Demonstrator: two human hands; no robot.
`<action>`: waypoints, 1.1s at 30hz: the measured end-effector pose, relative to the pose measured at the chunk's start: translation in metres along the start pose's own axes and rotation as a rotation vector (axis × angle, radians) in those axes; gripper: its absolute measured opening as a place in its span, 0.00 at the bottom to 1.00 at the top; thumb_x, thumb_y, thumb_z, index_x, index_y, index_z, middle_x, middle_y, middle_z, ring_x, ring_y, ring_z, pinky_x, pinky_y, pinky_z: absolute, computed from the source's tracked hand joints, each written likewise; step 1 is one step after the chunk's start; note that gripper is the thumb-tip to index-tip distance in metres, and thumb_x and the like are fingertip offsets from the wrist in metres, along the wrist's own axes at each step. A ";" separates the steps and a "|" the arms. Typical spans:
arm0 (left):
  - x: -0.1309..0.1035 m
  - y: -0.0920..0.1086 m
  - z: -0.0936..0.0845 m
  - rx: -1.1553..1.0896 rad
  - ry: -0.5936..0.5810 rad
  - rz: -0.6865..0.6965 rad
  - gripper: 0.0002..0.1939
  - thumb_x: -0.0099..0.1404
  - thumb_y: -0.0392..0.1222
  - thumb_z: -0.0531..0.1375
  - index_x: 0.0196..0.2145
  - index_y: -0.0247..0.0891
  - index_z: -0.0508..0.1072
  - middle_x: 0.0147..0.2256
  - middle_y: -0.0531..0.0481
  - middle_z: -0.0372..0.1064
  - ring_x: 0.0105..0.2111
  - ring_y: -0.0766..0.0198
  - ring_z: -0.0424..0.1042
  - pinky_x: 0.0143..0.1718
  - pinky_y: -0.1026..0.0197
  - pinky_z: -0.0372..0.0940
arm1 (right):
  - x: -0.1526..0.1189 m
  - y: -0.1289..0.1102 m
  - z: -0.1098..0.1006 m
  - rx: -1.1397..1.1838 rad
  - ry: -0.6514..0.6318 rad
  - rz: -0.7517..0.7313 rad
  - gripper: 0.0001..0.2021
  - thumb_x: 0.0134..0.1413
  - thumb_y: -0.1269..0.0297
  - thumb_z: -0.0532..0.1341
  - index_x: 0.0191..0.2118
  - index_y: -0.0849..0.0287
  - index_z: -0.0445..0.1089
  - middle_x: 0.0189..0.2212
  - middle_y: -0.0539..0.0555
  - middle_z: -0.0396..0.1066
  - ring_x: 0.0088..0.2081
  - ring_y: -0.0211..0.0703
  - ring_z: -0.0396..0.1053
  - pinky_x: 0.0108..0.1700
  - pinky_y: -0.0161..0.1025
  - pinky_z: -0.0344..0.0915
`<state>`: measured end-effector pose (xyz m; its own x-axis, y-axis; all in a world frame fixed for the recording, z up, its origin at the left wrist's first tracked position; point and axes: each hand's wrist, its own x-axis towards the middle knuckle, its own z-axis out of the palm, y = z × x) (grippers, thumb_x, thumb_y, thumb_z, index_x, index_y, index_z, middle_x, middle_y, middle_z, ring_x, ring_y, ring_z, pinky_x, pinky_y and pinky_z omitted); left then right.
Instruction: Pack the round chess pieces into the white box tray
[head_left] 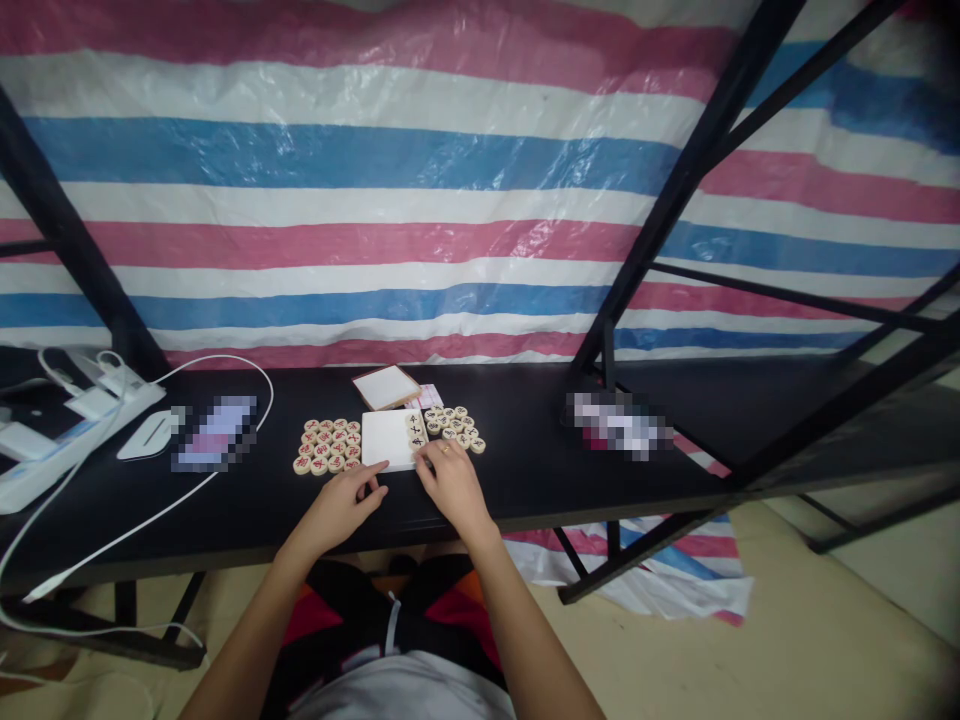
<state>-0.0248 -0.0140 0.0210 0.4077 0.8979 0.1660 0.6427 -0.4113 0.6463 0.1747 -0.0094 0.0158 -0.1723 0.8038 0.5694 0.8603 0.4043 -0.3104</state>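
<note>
The left hand (346,507) is resting by the near edge of the white box (382,437), its index finger reaching the rim, its thumb standing apart from the fingers; it is showing nothing in its grasp. The right hand (452,483) is bending its fingers over the box's near right corner, a ring showing on one finger; whether it is pinching a piece, I cannot tell.

Inside the box, a few boxed pieces (416,441) are lying along the right side, the rest of the white floor showing bare. Red pieces (336,449) are sitting in rows just left of the box, and black pieces (450,433) are clustering just right of it. Behind, the lid (386,387) is lying at an angle, with a paper (427,396) beside it.

All these are resting on the black table (525,480). At its left end a power strip (82,440) is holding chargers. A striped sheet (352,240) is hanging behind.
</note>
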 end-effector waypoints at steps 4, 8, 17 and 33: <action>0.000 0.000 0.000 -0.007 0.001 -0.003 0.21 0.63 0.47 0.52 0.52 0.37 0.69 0.31 0.49 0.70 0.28 0.64 0.64 0.33 0.62 0.59 | 0.000 -0.003 -0.002 -0.025 0.000 -0.015 0.10 0.60 0.64 0.53 0.32 0.57 0.69 0.32 0.53 0.71 0.38 0.43 0.65 0.44 0.40 0.59; 0.000 -0.002 0.001 -0.009 0.012 -0.001 0.21 0.63 0.47 0.53 0.51 0.38 0.69 0.31 0.49 0.70 0.29 0.64 0.64 0.35 0.61 0.59 | 0.000 -0.004 -0.003 -0.016 -0.017 -0.047 0.09 0.59 0.61 0.54 0.34 0.56 0.71 0.33 0.53 0.71 0.39 0.43 0.65 0.44 0.40 0.60; 0.000 0.000 0.000 0.002 0.002 -0.004 0.21 0.63 0.47 0.52 0.51 0.38 0.69 0.31 0.50 0.69 0.28 0.65 0.64 0.33 0.63 0.59 | 0.000 -0.003 -0.001 0.001 -0.030 -0.027 0.11 0.60 0.65 0.52 0.34 0.57 0.71 0.34 0.54 0.70 0.39 0.43 0.66 0.45 0.39 0.61; 0.000 0.001 -0.003 0.079 -0.009 -0.030 0.22 0.63 0.37 0.47 0.53 0.38 0.68 0.28 0.50 0.68 0.29 0.64 0.66 0.34 0.64 0.58 | -0.001 0.002 0.002 0.160 -0.059 0.027 0.09 0.60 0.66 0.52 0.36 0.57 0.70 0.36 0.54 0.69 0.40 0.41 0.67 0.45 0.35 0.62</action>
<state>-0.0260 -0.0140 0.0236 0.3928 0.9088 0.1404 0.7041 -0.3954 0.5899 0.1755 -0.0088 0.0134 -0.1822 0.8375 0.5152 0.7784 0.4430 -0.4448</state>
